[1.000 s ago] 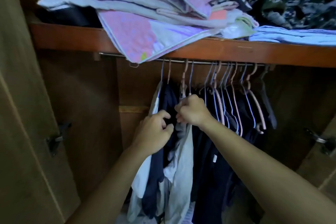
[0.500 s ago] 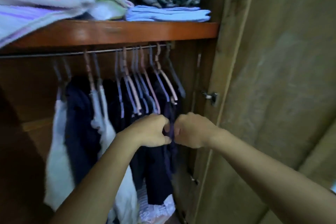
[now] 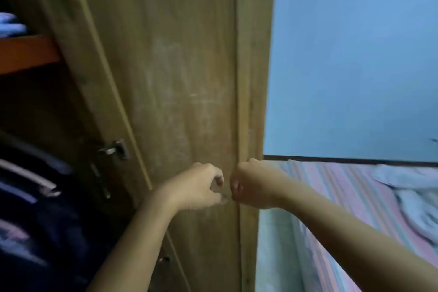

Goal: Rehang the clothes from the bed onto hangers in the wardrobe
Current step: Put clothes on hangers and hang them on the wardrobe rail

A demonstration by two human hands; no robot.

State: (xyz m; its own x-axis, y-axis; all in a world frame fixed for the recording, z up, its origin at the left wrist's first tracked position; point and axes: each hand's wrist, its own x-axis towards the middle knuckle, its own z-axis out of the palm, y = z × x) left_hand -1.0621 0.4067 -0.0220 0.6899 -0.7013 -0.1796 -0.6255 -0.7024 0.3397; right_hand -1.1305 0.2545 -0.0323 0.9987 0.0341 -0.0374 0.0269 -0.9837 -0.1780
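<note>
My left hand (image 3: 196, 187) and my right hand (image 3: 251, 187) are raised side by side in front of the open wardrobe door (image 3: 180, 78), almost touching. The fingers of both are curled in, and I see nothing held in either. Dark clothes on hangers (image 3: 40, 208) show blurred at the left edge inside the wardrobe. To the right lies the bed with a striped sheet (image 3: 336, 197). A pale blue-grey garment (image 3: 410, 187) is crumpled on it at the far right.
An orange-brown shelf (image 3: 26, 54) with folded pale blue cloth (image 3: 11, 26) sits at the upper left. A metal hinge (image 3: 116, 149) is on the door's inner edge. A blue wall (image 3: 355, 54) rises behind the bed.
The view has swung right, from the hanging rail to the door and the bed. Both hands have come away from the dark hanging clothes and now hold nothing visible.
</note>
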